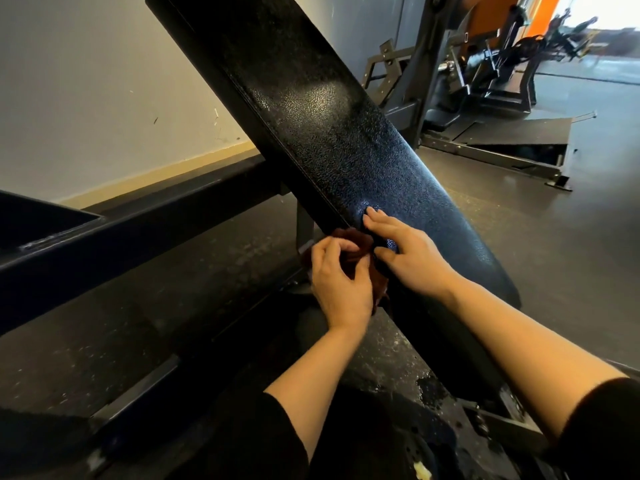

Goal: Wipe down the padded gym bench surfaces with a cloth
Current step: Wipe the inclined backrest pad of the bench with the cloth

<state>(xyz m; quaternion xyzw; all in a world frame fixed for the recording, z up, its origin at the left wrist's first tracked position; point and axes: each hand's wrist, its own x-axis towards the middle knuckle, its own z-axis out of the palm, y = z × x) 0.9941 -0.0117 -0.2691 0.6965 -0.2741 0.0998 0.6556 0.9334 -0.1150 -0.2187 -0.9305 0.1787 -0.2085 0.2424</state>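
Gym floor [554, 237], left hand [337, 282] gripping brown cloth [356, 244], right hand [412, 258] flat, open on bench pad [329, 133]

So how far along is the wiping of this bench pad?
Nothing on the pad proves how much is already wiped; its sheen could be just light. In hand: the left hand grips a brown cloth against the pad's side edge, while the right hand lies flat on the top surface beside it. Left to do, probably: the long stretch of pad above the hands, though I can't tell.
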